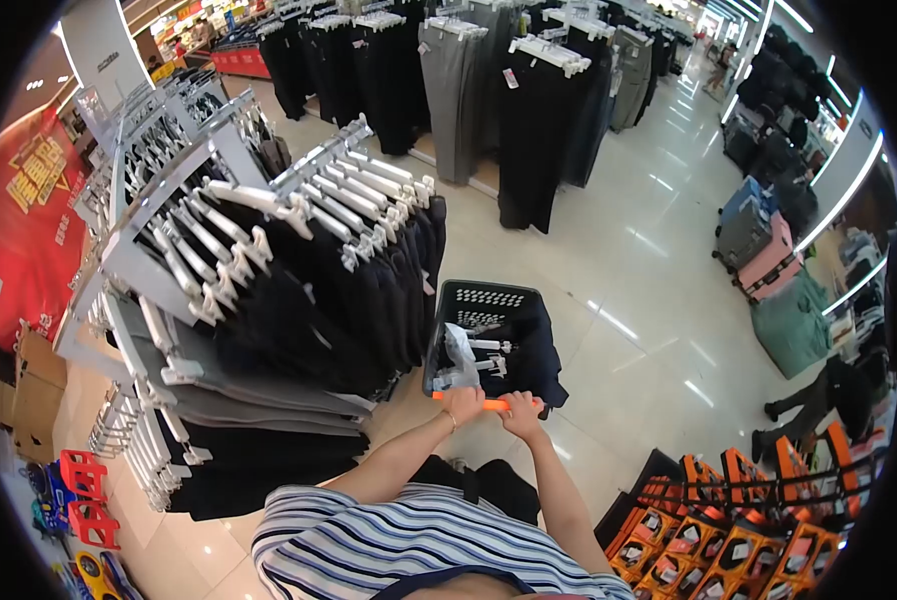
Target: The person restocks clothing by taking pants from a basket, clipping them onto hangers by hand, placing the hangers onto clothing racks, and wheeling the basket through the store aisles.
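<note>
My left hand (463, 404) and my right hand (520, 412) are both closed round the orange handle (491, 405) of a dark shopping basket (484, 287). The basket stands in front of me, low over the floor. Inside it lie dark clothes (531, 350), white clip hangers (493, 364) and a clear plastic bag (458, 352). Some dark cloth hangs over the basket's right rim near my right hand. Close on the left of the basket hang dark trousers (369, 320) on a rack.
The rack's white hangers (359, 200) stick out toward the aisle. More trousers (544, 130) hang ahead. Suitcases (769, 255) and a green bag (794, 325) stand at the right. Orange-boxed goods (689, 545) fill a display at lower right. A shiny tiled floor (629, 290) runs between.
</note>
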{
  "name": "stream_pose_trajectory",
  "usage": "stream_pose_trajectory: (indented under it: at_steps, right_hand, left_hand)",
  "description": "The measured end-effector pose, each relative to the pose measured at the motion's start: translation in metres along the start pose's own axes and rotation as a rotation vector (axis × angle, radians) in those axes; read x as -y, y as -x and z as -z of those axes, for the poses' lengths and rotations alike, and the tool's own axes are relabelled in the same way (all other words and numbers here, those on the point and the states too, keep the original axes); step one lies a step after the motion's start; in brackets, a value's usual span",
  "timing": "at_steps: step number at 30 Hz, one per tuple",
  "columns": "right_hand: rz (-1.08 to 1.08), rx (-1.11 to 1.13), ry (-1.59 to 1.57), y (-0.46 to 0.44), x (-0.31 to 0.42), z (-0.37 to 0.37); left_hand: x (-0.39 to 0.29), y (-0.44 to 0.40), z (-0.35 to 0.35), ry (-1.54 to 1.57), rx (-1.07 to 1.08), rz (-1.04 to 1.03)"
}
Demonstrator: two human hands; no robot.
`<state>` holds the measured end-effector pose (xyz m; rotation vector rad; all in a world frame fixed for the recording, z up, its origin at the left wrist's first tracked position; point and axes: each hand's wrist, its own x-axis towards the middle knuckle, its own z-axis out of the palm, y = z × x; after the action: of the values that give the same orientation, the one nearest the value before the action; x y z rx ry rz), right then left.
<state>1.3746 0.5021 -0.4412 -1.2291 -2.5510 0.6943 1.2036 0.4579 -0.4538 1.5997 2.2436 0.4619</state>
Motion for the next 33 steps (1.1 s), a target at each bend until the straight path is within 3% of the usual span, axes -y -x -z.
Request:
stream_pose_trajectory:
  at_steps: [8, 14, 15, 21, 22, 26, 33]
  right_hand:
    - [0.093, 0.135, -0.042, -0.139, -0.054, -0.018]
    - [0.262, 0.225, 0.006, -0.255, -0.101, 0.008]
    - [0.245, 0.282, 0.01, -0.267, -0.102, -0.023]
    - [0.349, 0.335, 0.023, -0.367, -0.115, 0.004]
    - [0.344, 0.357, 0.02, -0.369, -0.116, -0.03]
    - [0.389, 0.397, 0.044, -0.427, -0.114, -0.023]
    - [0.465, 0.327, 0.023, -0.504, -0.093, -0.056]
  left_hand:
    - [0.024, -0.118, -0.02, 0.009, -0.053, 0.208]
    - [0.019, -0.209, -0.035, -0.035, -0.214, 0.274]
    - [0.043, -0.215, -0.052, -0.021, -0.163, 0.322]
    - [0.04, -0.295, -0.034, -0.043, -0.161, 0.435]
    - [0.067, -0.293, -0.054, -0.036, -0.134, 0.457]
    - [0.068, -0.336, -0.032, -0.037, -0.199, 0.473]
    - [0.12, -0.399, -0.005, -0.084, -0.137, 0.561]
